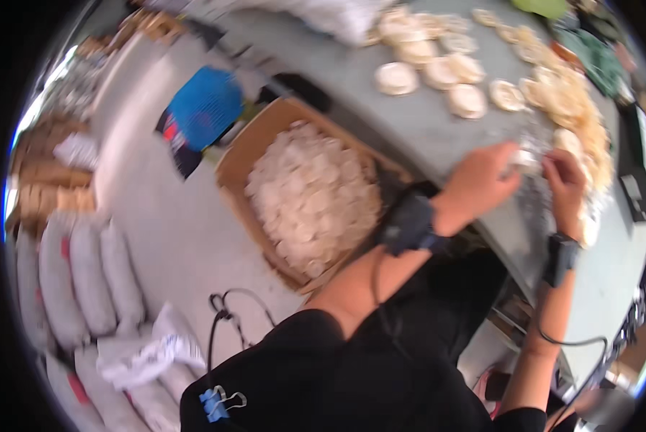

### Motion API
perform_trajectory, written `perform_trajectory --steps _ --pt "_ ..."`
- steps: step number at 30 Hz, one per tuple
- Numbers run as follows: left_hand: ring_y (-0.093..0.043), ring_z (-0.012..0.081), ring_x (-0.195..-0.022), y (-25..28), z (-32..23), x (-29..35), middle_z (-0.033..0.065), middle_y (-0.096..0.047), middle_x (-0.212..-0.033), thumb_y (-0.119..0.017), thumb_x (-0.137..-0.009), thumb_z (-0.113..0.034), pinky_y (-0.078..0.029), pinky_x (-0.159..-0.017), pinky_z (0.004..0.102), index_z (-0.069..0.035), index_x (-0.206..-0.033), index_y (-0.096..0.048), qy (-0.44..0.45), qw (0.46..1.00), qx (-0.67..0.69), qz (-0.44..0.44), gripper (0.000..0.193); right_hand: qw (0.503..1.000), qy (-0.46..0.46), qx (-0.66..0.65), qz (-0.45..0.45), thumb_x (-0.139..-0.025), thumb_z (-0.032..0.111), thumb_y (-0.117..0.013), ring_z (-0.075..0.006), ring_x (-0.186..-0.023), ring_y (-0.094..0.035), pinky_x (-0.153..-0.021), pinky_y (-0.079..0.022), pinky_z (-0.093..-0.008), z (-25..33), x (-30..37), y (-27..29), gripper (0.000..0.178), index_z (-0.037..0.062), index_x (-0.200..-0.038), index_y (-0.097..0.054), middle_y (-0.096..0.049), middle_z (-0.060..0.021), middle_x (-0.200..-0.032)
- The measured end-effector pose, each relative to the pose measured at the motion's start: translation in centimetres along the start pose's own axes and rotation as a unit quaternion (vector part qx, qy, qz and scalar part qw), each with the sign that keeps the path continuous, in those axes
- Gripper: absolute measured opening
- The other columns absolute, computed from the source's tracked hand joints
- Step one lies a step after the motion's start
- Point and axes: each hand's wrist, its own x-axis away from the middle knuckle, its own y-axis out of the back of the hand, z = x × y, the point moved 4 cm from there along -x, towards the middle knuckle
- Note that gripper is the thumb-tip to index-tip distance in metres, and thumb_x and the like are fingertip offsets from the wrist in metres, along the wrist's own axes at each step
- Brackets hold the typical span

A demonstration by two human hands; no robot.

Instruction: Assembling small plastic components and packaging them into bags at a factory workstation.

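Note:
My left hand is over the near edge of the grey table, its fingers closed at a small whitish piece that is blurred. Just to the right, my right hand has its fingers pinched together; whatever they hold is too small and smeared to name. Crumpled clear plastic lies under and between the hands. Along the right side runs a long heap of cream-coloured round pieces. Beyond my hands, more pale round discs are spread and partly stacked on the table.
A cardboard box full of pale, small round pieces stands left of my left forearm. Past it sits a blue perforated basket. Long grey sacks are piled at far left. Green cloth lies at the back right. A cable hangs from my right wrist.

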Motion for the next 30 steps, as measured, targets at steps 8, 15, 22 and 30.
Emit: perform_trajectory --steps 8,15,22,30 --pt "-0.048 0.026 -0.085 0.0 -0.6 -0.1 0.0118 -0.055 -0.083 -0.059 -0.066 -0.019 -0.037 -0.074 0.0368 -0.002 -0.086 -0.051 0.072 0.962 -0.26 -0.043 0.027 0.988 -0.004 0.152 0.039 -0.086 0.006 -0.057 -0.0055 -0.078 -0.053 -0.071 -0.043 -0.0184 -1.6 -0.6 -0.5 0.015 -0.0008 -0.099 -0.059 -0.058 -0.0005 -0.085" --pt "-0.046 0.0293 -0.087 6.9 -3.1 3.3 0.0119 -0.047 -0.094 -0.064 -0.064 -0.017 -0.036 -0.077 0.0385 -0.003 -0.1 -0.049 -0.028 0.978 -0.134 -0.157 0.042 0.98 0.037 0.192 0.024 -0.089 0.007 -0.053 -0.0123 -0.087 -0.057 -0.079 -0.045 -0.0244 -3.1 -1.1 0.3 0.019 0.0001 -0.104 -0.061 -0.063 -0.0063 -0.096" --pt "-0.051 0.0348 -0.089 23.0 16.5 22.9 0.0159 -0.053 -0.096 -0.065 -0.073 -0.018 -0.042 -0.075 0.0414 -0.003 -0.102 -0.05 0.264 0.899 -0.332 -0.11 0.036 0.917 0.185 0.26 -0.241 -0.087 0.007 -0.056 -0.0137 -0.067 -0.057 -0.06 -0.047 -0.0222 5.7 3.9 1.9 0.019 -0.0063 -0.099 -0.062 -0.063 -0.0093 -0.084" --pt "-0.053 0.0331 -0.092 24.5 29.9 38.0 0.0201 -0.052 -0.105 -0.07 -0.067 -0.016 -0.046 -0.079 0.0382 -0.001 -0.118 -0.042 0.521 0.801 -0.253 -0.15 0.06 0.963 0.248 0.049 -0.097 -0.086 0.004 -0.055 -0.0127 -0.058 -0.055 -0.051 -0.042 -0.0212 11.6 8.6 -11.0 0.011 -0.0039 -0.091 -0.06 -0.061 -0.0109 -0.07"
